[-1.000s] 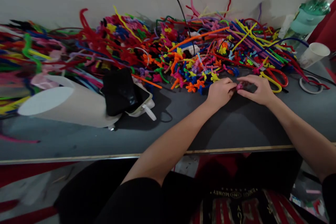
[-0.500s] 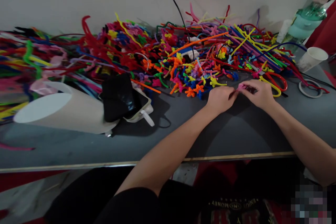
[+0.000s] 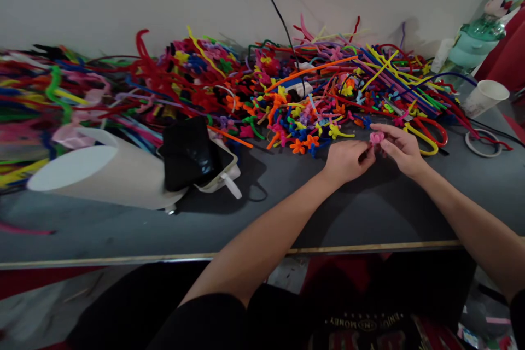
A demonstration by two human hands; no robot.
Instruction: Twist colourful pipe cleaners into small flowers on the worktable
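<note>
Both my hands meet over the grey table [image 3: 254, 213], right of its middle. A small pink pipe-cleaner flower [image 3: 376, 137] sits between their fingertips. My right hand [image 3: 402, 147] pinches it from the right with thumb and fingers closed on it. My left hand [image 3: 348, 158] is curled, its fingertips touching the flower's lower left side. Just beyond my hands lies a heap of small finished pipe-cleaner flowers [image 3: 303, 120] in orange, blue, yellow and pink.
Long loose pipe cleaners [image 3: 164, 82] cover the table's back. A white paper roll [image 3: 102, 175] lies at the left beside a black pouch and phone [image 3: 197, 153]. Red-and-yellow scissors [image 3: 426, 131], a tape ring [image 3: 484, 143], a paper cup [image 3: 484, 97] and a green bottle [image 3: 471, 44] stand at the right.
The pink piece between my fingers has gone from a stretched strip to a compact flower shape. Both hands stayed at the same spot on the table, with small finger movements.
</note>
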